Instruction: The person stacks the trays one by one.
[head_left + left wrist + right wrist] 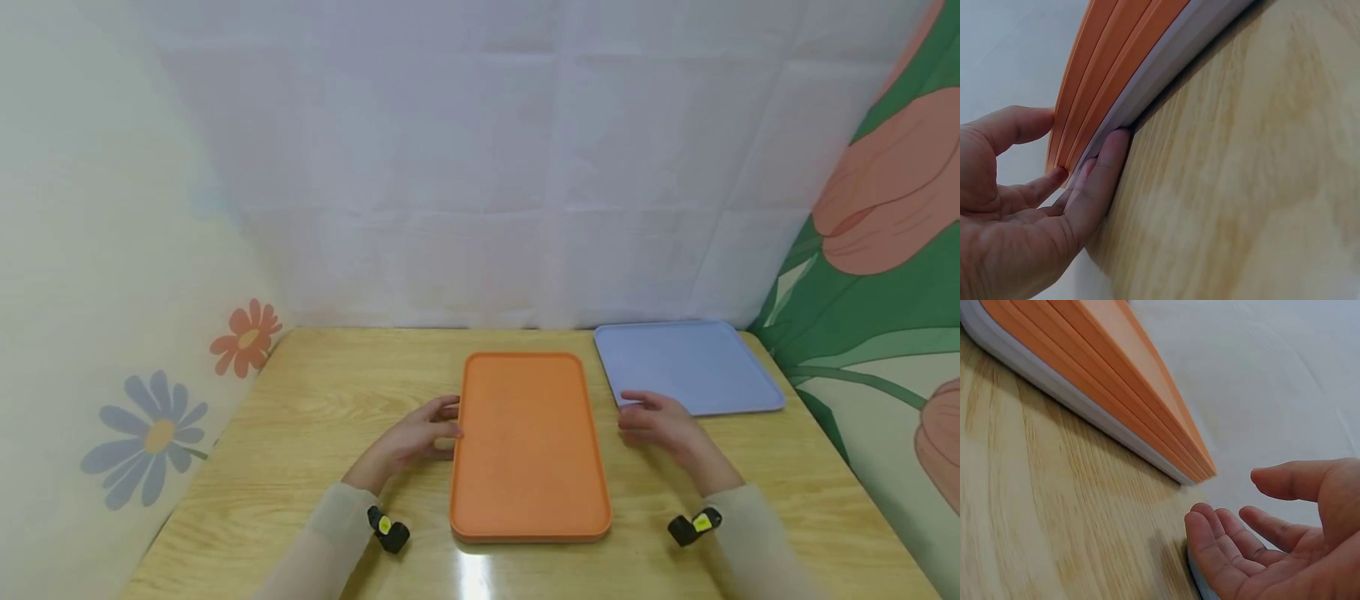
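A stack of trays (525,446) stands on the wooden table, longer side running away from me. Orange trays (1107,62) make up its upper layers, and pale lavender-grey ones (1154,81) lie beneath. My left hand (416,433) is at the stack's left side. Its thumb and fingertips touch the tray edges, the thumb high up and the lower fingers by the pale trays near the tabletop. To the right of the stack, my right hand (663,425) hovers apart from it, fingers loosely bent and holding nothing. Its fingertips overlap the near left corner of a light blue tray (690,367).
The light blue tray lies flat at the table's back right. A white cloth (450,183) hangs behind the wooden table (337,375), with flower-patterned cloths on the left (75,292) and right (885,192). Each wrist wears a small black camera.
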### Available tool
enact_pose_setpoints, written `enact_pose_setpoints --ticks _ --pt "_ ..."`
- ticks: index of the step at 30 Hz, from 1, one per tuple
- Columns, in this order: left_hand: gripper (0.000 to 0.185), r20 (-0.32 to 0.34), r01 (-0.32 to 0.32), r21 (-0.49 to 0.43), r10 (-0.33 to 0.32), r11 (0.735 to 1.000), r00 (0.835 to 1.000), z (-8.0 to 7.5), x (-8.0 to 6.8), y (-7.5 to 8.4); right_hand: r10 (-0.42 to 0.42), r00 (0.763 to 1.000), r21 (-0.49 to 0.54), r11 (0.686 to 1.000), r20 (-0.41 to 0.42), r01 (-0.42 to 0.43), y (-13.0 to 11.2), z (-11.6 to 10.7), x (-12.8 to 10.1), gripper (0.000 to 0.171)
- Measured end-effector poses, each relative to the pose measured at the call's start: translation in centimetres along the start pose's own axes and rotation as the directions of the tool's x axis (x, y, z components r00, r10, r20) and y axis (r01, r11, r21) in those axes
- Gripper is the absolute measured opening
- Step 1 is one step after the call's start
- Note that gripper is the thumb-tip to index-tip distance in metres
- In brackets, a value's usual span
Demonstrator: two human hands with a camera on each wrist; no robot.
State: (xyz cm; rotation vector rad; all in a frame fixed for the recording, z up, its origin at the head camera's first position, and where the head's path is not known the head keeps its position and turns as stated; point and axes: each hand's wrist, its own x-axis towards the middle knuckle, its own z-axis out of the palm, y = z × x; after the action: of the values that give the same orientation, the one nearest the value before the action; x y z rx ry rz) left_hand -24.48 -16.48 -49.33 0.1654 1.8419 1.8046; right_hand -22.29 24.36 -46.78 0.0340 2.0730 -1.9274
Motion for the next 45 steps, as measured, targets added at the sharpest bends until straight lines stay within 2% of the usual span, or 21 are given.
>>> enact_pose_setpoints --ticks 9,13,18,20,22,25,28,30,33,42,45 --pt "0.066 0.009 -0.007 -0.007 0.007 1.0 1.0 -0.2 0.1 -0.3 0.026 0.999 -0.048 0.998 -0.042 -0.028 -0.5 -3.1 -1.1 0.06" --pt "0.067 0.013 -0.008 -0.018 0.008 1.0 1.0 -0.2 0.1 -0.3 0.011 0.999 -0.085 0.996 -0.047 -0.015 -0.7 -4.7 -1.5 0.062" --pt "0.067 0.011 -0.009 -0.019 0.009 1.0 1.0 -0.2 0.1 -0.3 -0.047 0.998 -0.232 0.972 -0.042 0.036 -1.2 -6.6 -1.9 0.062" --pt "0.067 0.009 -0.01 -0.015 0.01 1.0 1.0 -0.1 0.0 -0.3 -0.072 0.996 -0.334 0.941 -0.048 0.052 -1.4 -7.2 -2.1 0.062" --pt "0.067 0.009 -0.011 -0.013 0.011 1.0 1.0 -0.1 0.0 -0.3 -0.101 0.993 -0.437 0.897 -0.053 0.068 -1.7 -7.8 -2.2 0.061" --pt "0.068 0.01 -0.012 -0.015 0.012 1.0 1.0 -0.1 0.0 -0.3 -0.175 0.982 -0.581 0.807 -0.068 0.104 -2.0 -8.6 -2.3 0.059" --pt "0.068 0.012 -0.013 -0.02 0.013 1.0 1.0 -0.2 0.0 -0.3 -0.258 0.964 -0.68 0.719 -0.069 0.144 -2.0 -9.5 -2.2 0.055" --pt "0.068 0.011 -0.014 -0.018 0.014 1.0 1.0 -0.1 0.0 -0.3 -0.301 0.951 -0.718 0.676 -0.068 0.162 -1.9 -10.2 -2.1 0.054" --pt "0.067 0.01 -0.016 -0.015 0.016 1.0 1.0 -0.1 -0.1 -0.3 -0.337 0.939 -0.756 0.632 -0.071 0.171 -1.7 -11.2 -2.0 0.052" --pt "0.067 -0.004 -0.015 -0.013 0.015 1.0 1.0 0.0 0.0 -0.5 -0.419 0.903 -0.821 0.547 -0.099 0.164 -0.7 -13.5 -1.5 0.049" --pt "0.066 -0.002 -0.012 -0.012 0.012 1.0 1.0 0.0 0.0 -0.4 -0.429 0.897 -0.852 0.505 -0.109 0.138 -0.5 -14.0 -1.3 0.05"
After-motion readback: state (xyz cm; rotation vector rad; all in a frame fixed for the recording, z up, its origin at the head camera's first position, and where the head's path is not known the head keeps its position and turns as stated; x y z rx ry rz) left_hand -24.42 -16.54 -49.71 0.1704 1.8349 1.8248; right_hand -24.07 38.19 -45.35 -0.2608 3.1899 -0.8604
